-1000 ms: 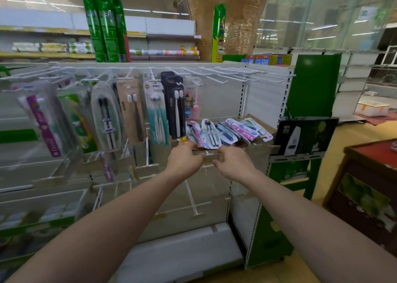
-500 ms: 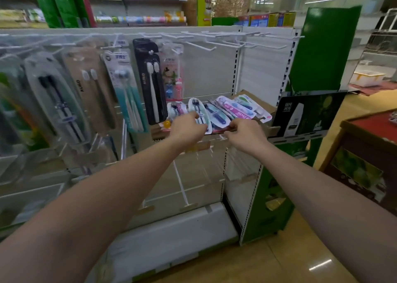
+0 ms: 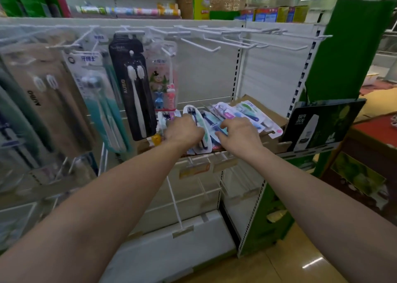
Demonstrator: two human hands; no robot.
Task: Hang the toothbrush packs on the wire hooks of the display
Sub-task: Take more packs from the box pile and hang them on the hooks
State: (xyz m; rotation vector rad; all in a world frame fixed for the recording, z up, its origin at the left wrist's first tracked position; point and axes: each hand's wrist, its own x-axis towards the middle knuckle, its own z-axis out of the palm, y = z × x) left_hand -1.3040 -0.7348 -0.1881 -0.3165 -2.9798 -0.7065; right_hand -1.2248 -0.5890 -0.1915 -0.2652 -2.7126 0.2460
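Note:
Several toothbrush packs (image 3: 247, 113) lie fanned out in a brown cardboard tray (image 3: 276, 116) resting on the display's lower hooks. My left hand (image 3: 182, 130) curls over a white oval pack with dark brushes (image 3: 191, 112), which shows above and below my fist. To its right, my right hand (image 3: 238, 134) pinches a blue-green pack (image 3: 219, 130) in the pile. Bare white wire hooks (image 3: 214, 44) stick out along the top right of the panel. On the left hooks hang a black pack (image 3: 133, 85), a children's pack (image 3: 163, 78) and a teal pack (image 3: 96, 93).
More packs hang blurred at the far left, among them a brown one (image 3: 49, 98). A green end panel (image 3: 343, 51) with a dark product sign (image 3: 318, 126) stands on the right. Bare hooks with price tags (image 3: 193, 171) jut out below the tray. A red-topped stand (image 3: 376, 132) is at far right.
Both hands have risen from the tray's front edge onto the packs themselves. The view has closed in on the display and tipped downward.

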